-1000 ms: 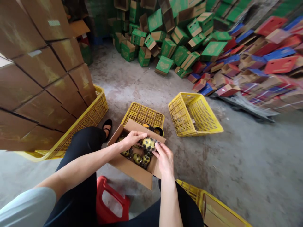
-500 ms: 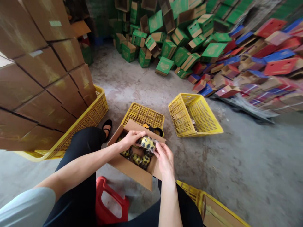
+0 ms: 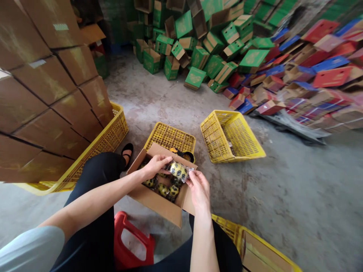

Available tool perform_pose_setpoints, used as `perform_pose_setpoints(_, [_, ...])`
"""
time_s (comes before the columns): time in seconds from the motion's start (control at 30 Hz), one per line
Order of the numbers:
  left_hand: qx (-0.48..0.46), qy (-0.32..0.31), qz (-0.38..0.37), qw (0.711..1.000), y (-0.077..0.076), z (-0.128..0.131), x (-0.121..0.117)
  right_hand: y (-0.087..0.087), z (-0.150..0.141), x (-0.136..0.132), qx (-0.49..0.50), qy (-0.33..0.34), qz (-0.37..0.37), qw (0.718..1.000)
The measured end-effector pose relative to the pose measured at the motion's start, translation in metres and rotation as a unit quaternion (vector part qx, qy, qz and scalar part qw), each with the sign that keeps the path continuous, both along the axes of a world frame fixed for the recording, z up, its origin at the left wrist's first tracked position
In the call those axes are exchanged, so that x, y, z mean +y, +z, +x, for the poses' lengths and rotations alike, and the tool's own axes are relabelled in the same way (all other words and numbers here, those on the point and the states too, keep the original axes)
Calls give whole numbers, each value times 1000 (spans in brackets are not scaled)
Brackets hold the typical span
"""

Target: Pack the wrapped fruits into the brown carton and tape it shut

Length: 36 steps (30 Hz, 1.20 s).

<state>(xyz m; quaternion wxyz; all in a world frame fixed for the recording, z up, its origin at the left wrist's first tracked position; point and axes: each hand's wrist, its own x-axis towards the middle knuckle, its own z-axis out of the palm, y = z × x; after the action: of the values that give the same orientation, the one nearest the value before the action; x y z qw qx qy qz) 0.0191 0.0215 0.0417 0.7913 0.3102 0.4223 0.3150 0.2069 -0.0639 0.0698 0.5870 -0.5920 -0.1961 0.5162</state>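
Between my hands, above an open cardboard box (image 3: 159, 201), is a clear plastic packet of yellow balls with black spots (image 3: 178, 170). My left hand (image 3: 155, 166) pinches its left end. My right hand (image 3: 199, 187) pinches the right end, fingers curled on the wrap. More wrapped yellow-and-black balls (image 3: 163, 189) lie inside the box below. The box's flaps stand open. Just behind its far flap is a black and yellow tape dispenser (image 3: 187, 155), partly hidden, on an upturned yellow crate (image 3: 171, 136).
Stacked cardboard cartons (image 3: 48, 87) rise at left in a yellow crate (image 3: 109, 134). Another yellow crate (image 3: 232, 136) stands tilted at right, and one with a carton (image 3: 261, 249) is near my right leg. A red stool (image 3: 134, 241) is below. Green boxes (image 3: 195, 77) and red-blue boxes (image 3: 331, 77) are piled behind.
The packet has turned slightly between my fingers, and its right end is drawn a little further right. Both hands keep their hold. The view has shifted slightly.
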Motion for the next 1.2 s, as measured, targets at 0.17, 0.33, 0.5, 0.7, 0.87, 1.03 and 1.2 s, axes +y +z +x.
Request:
perform_pose_setpoints(0.17, [20,35,0,999,1,1,1,-1,-1,0,15,11,17,1000])
perform_pose_setpoints(0.33, [31,49,-1,998,6,2,2,-6,-3,2,-15,-19,31,999])
perform_pose_setpoints(0.5, [22,59,2,998,7,3,2,-8,-6,5,-21,-39,38,998])
perform_pose_setpoints(0.7, [6,35,25,999,6,2,1,-5,-2,3,-10,-45,22,999])
perform_pose_setpoints(0.87, [-36,3,61,997,10,-1,-1,-6,1,3,0,-58,13,998])
perform_pose_setpoints(1.03, [-65,-77,136,985,10,-2,-3,-10,5,3,0,-81,11,997])
perform_pose_setpoints(1.2, [-47,-62,120,990,9,0,-3,-9,6,1,-52,-92,27,994])
